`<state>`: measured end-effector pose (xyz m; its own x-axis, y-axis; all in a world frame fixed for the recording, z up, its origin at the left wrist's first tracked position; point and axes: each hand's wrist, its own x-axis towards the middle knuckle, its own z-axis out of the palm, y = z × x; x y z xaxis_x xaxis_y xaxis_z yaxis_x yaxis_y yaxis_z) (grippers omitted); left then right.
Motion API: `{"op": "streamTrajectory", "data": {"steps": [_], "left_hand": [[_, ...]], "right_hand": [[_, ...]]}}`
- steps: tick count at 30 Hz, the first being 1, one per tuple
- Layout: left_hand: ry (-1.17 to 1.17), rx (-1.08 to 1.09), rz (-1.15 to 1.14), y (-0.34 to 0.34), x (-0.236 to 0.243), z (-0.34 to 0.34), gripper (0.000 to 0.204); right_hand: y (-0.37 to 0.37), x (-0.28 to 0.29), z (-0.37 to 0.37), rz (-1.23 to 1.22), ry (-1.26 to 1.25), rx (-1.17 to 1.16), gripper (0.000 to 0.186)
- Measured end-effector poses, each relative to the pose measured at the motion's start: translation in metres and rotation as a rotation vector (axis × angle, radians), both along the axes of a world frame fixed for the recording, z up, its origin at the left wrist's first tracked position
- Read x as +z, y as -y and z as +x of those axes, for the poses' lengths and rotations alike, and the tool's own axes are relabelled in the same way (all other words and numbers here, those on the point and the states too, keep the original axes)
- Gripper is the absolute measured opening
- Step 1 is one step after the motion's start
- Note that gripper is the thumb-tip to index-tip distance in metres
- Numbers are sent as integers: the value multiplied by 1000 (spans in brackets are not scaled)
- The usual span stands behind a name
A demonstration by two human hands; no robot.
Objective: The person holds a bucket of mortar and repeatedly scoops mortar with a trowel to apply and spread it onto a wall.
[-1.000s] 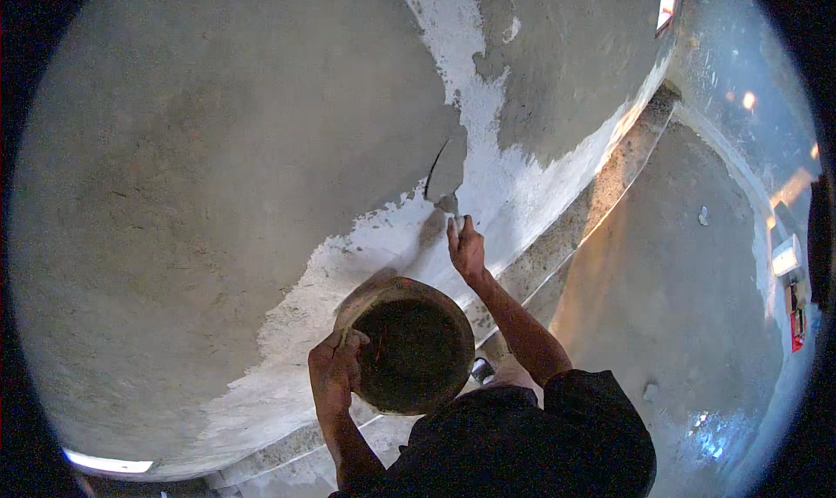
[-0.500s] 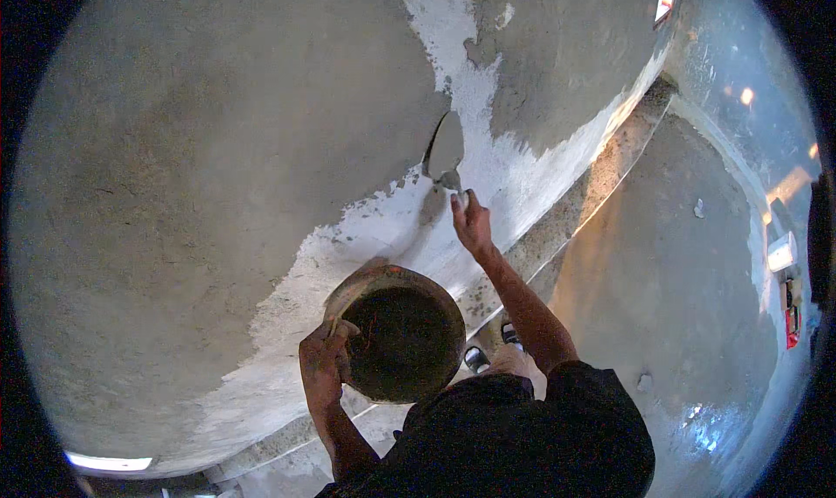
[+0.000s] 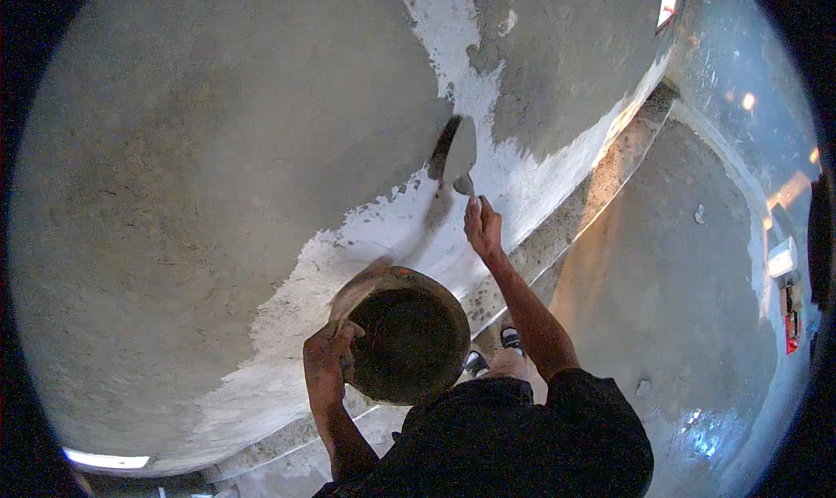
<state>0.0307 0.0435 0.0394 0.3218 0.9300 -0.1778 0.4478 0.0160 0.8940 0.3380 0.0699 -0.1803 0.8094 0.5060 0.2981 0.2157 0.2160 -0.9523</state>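
Observation:
My left hand (image 3: 329, 359) grips the near-left rim of a round, dark pan (image 3: 416, 278), thumb over its edge. The pan's inside is in deep shade, so its contents are hard to make out. Farther out, my right hand (image 3: 484, 228) is closed round the handle of a pointed trowel (image 3: 465, 145). The trowel's grey blade points away from me, over the boundary between grey plaster (image 3: 261, 132) and a bare white strip (image 3: 475, 93) of the wall. A dark shadow lies along the blade's left side, and the blade looks a little apart from the wall.
A narrow ledge (image 3: 531, 252) runs along the foot of the wall. My sandalled feet (image 3: 511, 337) stand on the concrete floor (image 3: 670, 263) beside it. A white box-shaped thing (image 3: 781, 259) and a red item (image 3: 792, 333) are at the far right.
The trowel and my right hand have shifted right, and the shadow beside the blade has widened. The pan and my left hand have moved very slightly right.

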Motion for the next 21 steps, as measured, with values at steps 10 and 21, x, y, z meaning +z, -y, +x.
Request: {"op": "streamTrajectory", "data": {"steps": [10,21], "left_hand": [[-64,-64,45,-6,4,-6,28],[-181,-109,121,-3,2,-10,35]], "right_hand": [[17,4,-47,-179,471,300,29],[-6,25,-6,-183,318,-94,34]]}}
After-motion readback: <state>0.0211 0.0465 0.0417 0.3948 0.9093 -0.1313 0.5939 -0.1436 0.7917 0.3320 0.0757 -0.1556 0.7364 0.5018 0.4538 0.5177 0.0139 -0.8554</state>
